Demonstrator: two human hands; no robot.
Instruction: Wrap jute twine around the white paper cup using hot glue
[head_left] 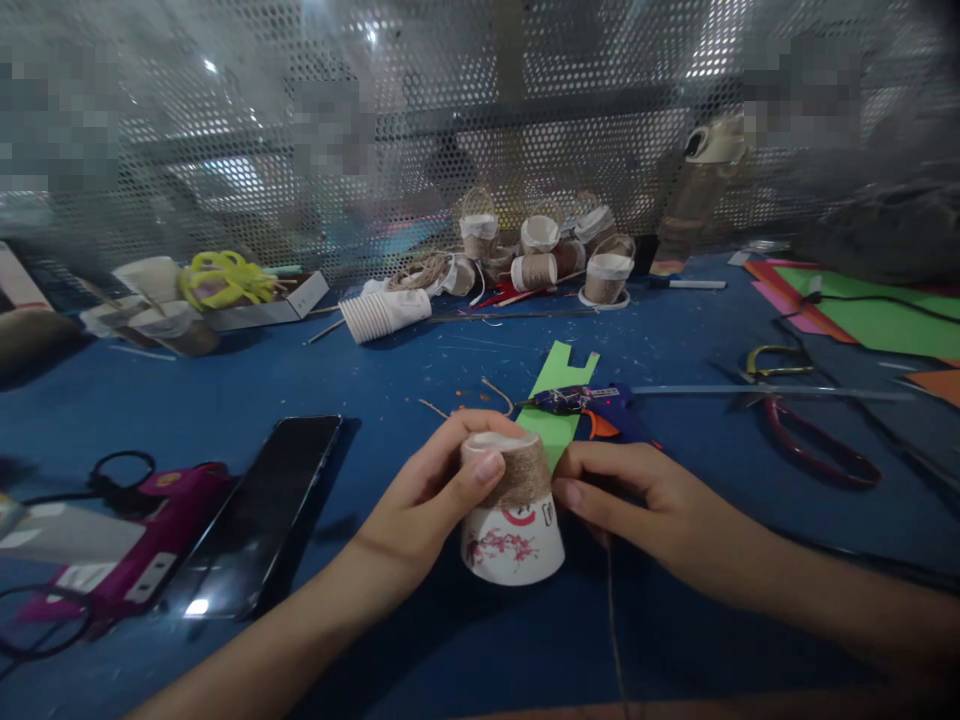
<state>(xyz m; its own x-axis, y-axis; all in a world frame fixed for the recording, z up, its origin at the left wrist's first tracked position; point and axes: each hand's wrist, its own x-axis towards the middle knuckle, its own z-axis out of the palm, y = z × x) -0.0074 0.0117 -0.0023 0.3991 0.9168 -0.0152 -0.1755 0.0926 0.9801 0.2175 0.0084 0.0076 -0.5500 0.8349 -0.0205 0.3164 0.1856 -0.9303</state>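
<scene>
A white paper cup (pixel 517 550) with a pink blossom print is held upside down above the blue table. Brown twine (pixel 525 474) is wound round its upper, narrower half. My left hand (pixel 450 465) grips the cup from the left, thumb on the twine in front. At the cup's right side, my right hand (pixel 619 490) pinches a loose strand of twine (pixel 613 610) that hangs toward the table's front edge. Just behind lies a blue glue gun (pixel 577 400) on a green paper piece (pixel 559 372), with a long clear glue stick in its back.
Left are a phone (pixel 274 510) and a magenta power strip (pixel 169 525). Stacked cups (pixel 386 314) and several twine-wrapped cups (pixel 606 278) stand behind. Red-handled scissors (pixel 817 455), cables and coloured paper (pixel 870 305) lie right, near a bottle (pixel 697 190). A perforated metal screen (pixel 420 160) borders the back.
</scene>
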